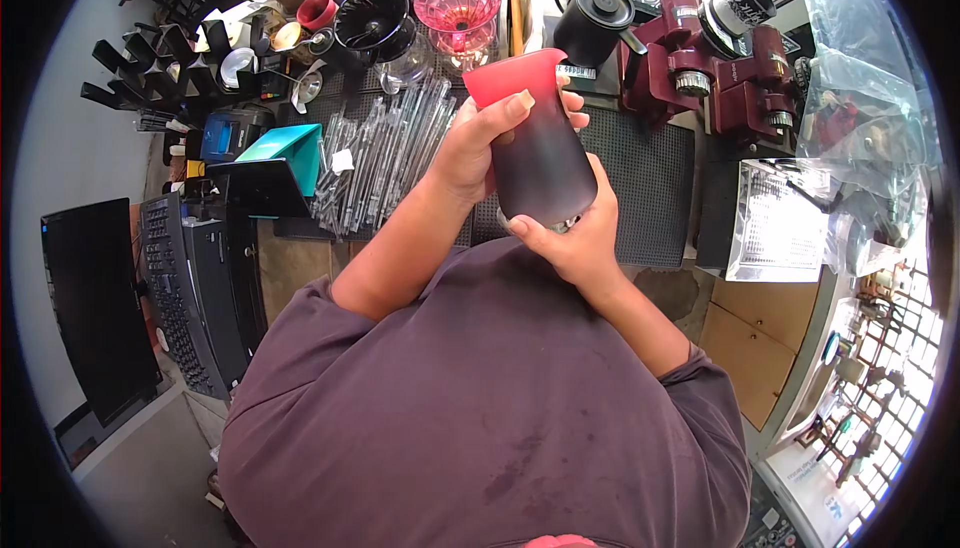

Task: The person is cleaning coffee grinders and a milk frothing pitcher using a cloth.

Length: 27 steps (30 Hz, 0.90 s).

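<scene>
Both my hands hold a frosted carafe (541, 150) that shades from red at its spouted rim to black at its base. It is raised in front of my chest, over the counter, and leans slightly to the left. My left hand (471, 144) wraps the neck, thumb across the front and fingertips showing on the far right side. Lower down, my right hand (581, 229) cups the base and right side, with its thumb near the bottom edge. The inside of the carafe is hidden from here.
Wrapped straws (382, 150) lie on a black bar mat (645, 188). Behind stand a black dripper (372, 19), a pink dripper (459, 1), a black lidded kettle (595, 19) and dark red coffee grinders (660, 60). A teal-cased tablet (281, 150) and keyboard (178, 296) are left.
</scene>
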Available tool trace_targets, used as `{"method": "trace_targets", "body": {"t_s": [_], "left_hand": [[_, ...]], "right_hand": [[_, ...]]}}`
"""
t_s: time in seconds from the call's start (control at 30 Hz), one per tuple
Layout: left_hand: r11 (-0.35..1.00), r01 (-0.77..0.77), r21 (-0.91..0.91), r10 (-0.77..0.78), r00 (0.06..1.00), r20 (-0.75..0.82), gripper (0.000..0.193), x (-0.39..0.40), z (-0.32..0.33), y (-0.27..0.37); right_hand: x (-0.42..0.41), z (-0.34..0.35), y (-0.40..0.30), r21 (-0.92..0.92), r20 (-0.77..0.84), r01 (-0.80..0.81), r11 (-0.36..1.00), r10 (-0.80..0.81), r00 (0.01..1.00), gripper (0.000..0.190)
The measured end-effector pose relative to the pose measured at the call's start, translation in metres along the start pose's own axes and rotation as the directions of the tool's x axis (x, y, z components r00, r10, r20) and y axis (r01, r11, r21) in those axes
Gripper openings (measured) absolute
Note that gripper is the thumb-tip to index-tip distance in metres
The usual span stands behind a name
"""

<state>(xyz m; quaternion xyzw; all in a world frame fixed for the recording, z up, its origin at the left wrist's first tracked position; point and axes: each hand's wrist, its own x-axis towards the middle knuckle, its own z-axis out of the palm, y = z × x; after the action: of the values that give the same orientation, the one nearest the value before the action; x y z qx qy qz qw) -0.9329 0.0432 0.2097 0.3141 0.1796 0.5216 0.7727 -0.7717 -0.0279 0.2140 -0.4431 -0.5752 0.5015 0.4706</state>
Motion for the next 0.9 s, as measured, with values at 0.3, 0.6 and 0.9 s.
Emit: {"method": "trace_targets", "body": {"t_s": [0.3, 0.6, 0.9], "left_hand": [[1.000, 0.018, -0.020, -0.017, 0.999, 0.051, 0.079, 0.002, -0.010, 0.001], [0.998, 0.028, -0.061, -0.023, 0.995, 0.093, 0.078, 0.005, -0.017, 0.001], [0.987, 0.030, -0.157, -0.004, 0.986, 0.167, 0.079, 0.013, -0.022, -0.008]], "right_hand": [[0.002, 0.005, 0.001, -0.013, 0.006, 0.016, 1.000, -0.016, 1.000, 0.074], [0.004, 0.005, 0.003, 0.012, 0.017, 0.008, 1.000, -0.008, 1.000, 0.072], [0.008, 0.000, -0.001, 0.107, 0.079, -0.042, 0.993, 0.034, 0.996, 0.069]]}}
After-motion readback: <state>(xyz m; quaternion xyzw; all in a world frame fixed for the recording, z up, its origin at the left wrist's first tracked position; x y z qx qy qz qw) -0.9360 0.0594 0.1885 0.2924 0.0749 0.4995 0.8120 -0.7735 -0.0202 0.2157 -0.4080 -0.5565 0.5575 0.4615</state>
